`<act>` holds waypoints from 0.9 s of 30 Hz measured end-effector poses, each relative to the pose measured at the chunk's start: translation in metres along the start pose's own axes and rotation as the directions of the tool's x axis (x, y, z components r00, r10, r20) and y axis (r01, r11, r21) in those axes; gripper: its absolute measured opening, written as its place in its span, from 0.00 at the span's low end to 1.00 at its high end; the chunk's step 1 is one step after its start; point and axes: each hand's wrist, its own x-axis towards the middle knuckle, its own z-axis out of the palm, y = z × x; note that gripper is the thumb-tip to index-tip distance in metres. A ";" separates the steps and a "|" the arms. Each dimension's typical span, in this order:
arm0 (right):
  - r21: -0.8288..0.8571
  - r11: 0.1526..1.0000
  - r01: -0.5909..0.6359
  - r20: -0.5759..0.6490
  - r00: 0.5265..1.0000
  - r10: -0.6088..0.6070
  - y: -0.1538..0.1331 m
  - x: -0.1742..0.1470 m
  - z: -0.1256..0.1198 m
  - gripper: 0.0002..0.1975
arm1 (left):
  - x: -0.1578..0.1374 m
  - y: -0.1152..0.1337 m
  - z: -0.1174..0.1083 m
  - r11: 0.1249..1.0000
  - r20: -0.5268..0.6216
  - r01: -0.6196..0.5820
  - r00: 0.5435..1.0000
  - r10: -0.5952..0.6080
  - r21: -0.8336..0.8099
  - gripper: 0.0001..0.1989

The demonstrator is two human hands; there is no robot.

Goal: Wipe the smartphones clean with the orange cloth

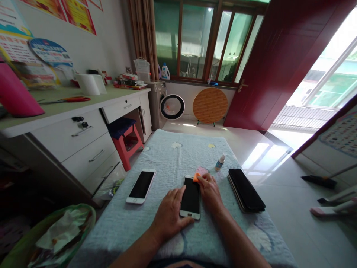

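1. Central phone: lies screen up on the cloth-covered worktop, between the two hands.
2. Left hand: grasps the central phone, fingers at its left edge, thumb at its lower edge; this covers part of the left side.
3. Right hand: pinches a small orange piece at the upper right corner, covering part of the right edge.
4. White phone: lies left of the left hand, well apart from the central phone.
5. Spray bottle: stands upright just beyond the right hand.
6. Black device: lies right of the right forearm, limiting clearance on that side.
7. Left surroundings: drawer unit, red stool and green bin flank the worktop.
8. Far side: a washing machine has its round door open; a round wooden board leans near the wall.
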 end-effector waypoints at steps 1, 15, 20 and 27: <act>-0.002 1.000 0.009 0.015 1.000 -0.009 -0.002 -0.001 -0.002 0.16 | 0.000 0.000 0.001 1.000 -0.004 0.001 1.000 -0.001 0.005 0.47; 0.098 0.980 0.176 0.269 0.943 -0.196 -0.043 -0.052 -0.047 0.13 | 0.000 0.001 0.002 0.997 -0.061 -0.039 0.997 0.044 0.073 0.41; 0.130 0.973 0.189 0.372 0.901 -0.225 -0.046 -0.063 -0.062 0.11 | 0.000 0.004 0.002 0.995 -0.082 -0.024 0.996 0.032 0.092 0.34; 0.022 0.987 0.159 0.344 0.926 -0.157 -0.027 -0.039 -0.052 0.13 | -0.001 0.008 -0.003 0.994 -0.011 0.019 1.000 -0.018 0.106 0.38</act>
